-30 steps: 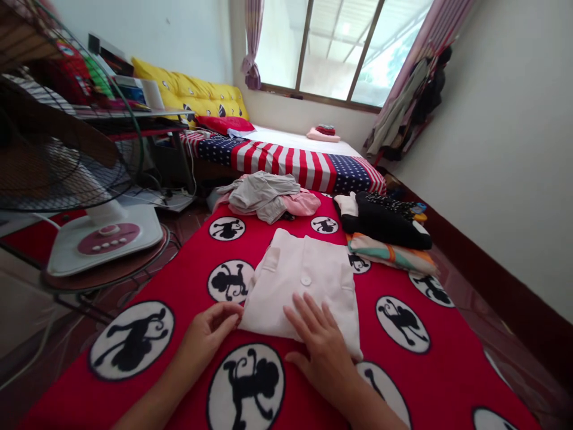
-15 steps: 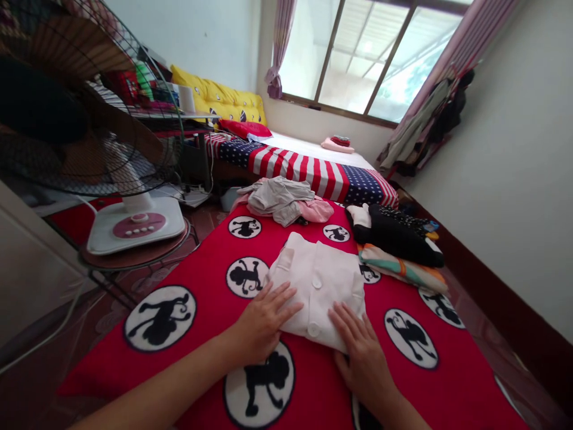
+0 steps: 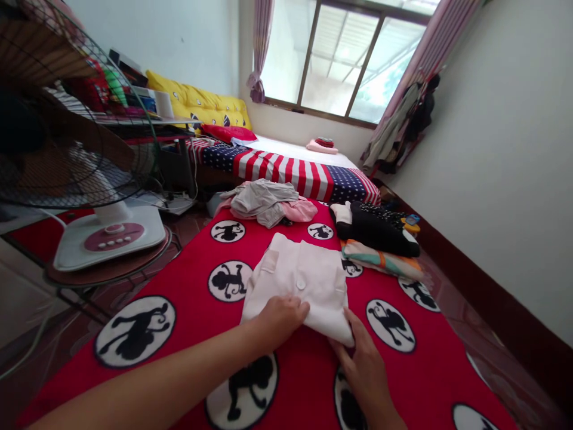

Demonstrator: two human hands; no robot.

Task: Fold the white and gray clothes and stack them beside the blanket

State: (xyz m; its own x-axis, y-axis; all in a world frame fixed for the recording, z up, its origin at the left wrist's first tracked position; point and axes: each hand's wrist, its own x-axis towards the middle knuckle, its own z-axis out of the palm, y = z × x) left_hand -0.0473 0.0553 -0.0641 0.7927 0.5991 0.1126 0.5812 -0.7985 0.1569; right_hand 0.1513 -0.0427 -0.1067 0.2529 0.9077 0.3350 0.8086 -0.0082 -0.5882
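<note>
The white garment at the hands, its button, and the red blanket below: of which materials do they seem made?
White garment: matte cloth, perhaps cotton or a blend; it folds softly and shows no shine.
Button: probably hard plastic, from its round, pale face; shell is possible.
Red blanket: likely fleece or another soft textile, since it looks matte with no visible weave.

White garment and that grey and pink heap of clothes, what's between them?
In the head view, a strip of red cover separates the white garment from the heap, with a round monkey print toward the right.
</note>
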